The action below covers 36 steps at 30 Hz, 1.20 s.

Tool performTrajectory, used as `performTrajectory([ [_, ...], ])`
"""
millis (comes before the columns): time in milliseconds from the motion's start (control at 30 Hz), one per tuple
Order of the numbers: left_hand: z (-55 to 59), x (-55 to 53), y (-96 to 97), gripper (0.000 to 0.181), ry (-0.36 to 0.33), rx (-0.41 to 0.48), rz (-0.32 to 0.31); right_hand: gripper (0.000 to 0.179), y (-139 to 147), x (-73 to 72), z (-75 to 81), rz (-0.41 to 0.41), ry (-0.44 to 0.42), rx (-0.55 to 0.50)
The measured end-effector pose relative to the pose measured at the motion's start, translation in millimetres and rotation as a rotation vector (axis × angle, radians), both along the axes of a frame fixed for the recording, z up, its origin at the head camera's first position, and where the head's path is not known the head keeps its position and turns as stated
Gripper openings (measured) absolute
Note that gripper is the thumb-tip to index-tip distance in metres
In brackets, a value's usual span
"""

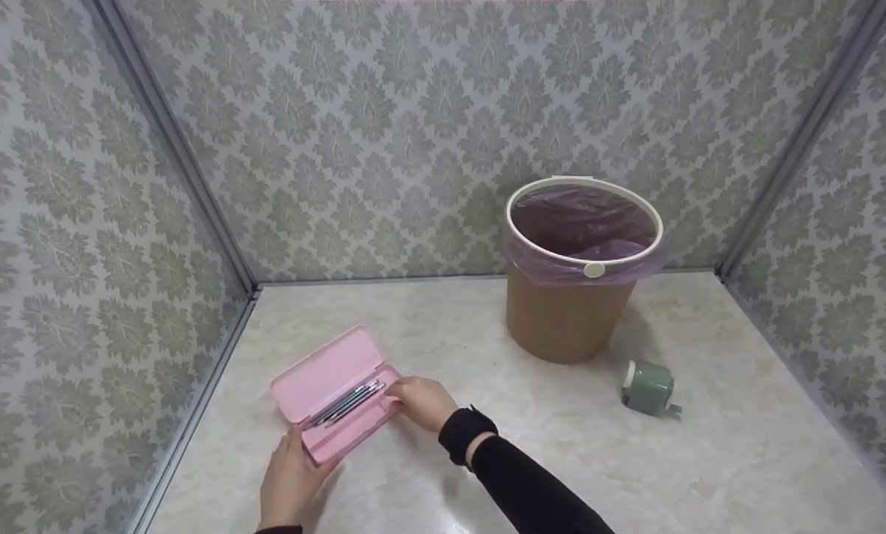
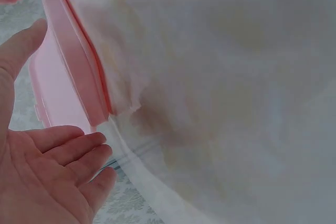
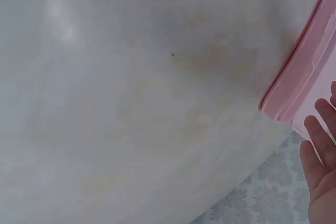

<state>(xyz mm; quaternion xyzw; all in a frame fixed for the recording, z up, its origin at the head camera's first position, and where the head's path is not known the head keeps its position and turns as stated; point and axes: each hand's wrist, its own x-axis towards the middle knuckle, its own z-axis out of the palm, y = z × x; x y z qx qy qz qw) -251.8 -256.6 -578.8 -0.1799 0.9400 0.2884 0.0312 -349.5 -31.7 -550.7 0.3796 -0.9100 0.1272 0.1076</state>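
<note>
Left hand [image 2: 50,174], palm showing, apparently touching pink case [image 2: 81,72]; pale tabletop [image 2: 226,87] alongside.

The right wrist view cuts off the pink case [image 3: 302,74].

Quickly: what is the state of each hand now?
Left hand: open, at the pink case.
Right hand: at the case; whether it grips cannot be told.

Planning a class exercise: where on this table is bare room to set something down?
Free: between pink case and bin, and in front of the green sharpener. Crowded: the case, between left hand and right hand.
</note>
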Motion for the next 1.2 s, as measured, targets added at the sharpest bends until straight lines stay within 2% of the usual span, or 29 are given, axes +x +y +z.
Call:
performTrajectory([
  [133, -2.3, 0.3, -1.2, 0.094, -0.014, -0.005, 0.004, 0.012, -16, -3.3, -0.8, 0.011, 0.053, 0.055],
  [267, -4.3, -2.0, -0.1, 0.092, -0.025, 0.035, 0.007, 0.010, -24, -7.0, -1.9, 0.013, 0.091, 0.106],
  [567, -1.5, -3.8, -1.8, 0.081, -0.009, 0.072, 0.013, 0.016, -40, -12.9, -5.8, 0.036, 0.045, 0.224],
  [733, -1.7, -4.0, -2.5, 0.080, -0.024, 0.062, 0.027, 0.016, -47, -18.1, -11.7, 0.016, 0.051, 0.230],
  [967, -1.8, -2.7, -2.8, 0.084, 0.013, 0.003, -0.003, 0.015, -53, -24.5, -14.0, -0.014, 0.108, 0.238],
  [1200, -0.9, -3.0, -6.6, 0.085, -0.007, 0.039, 0.007, 0.017, -63, -30.6, -12.0, -0.003, 0.167, 0.292],
])
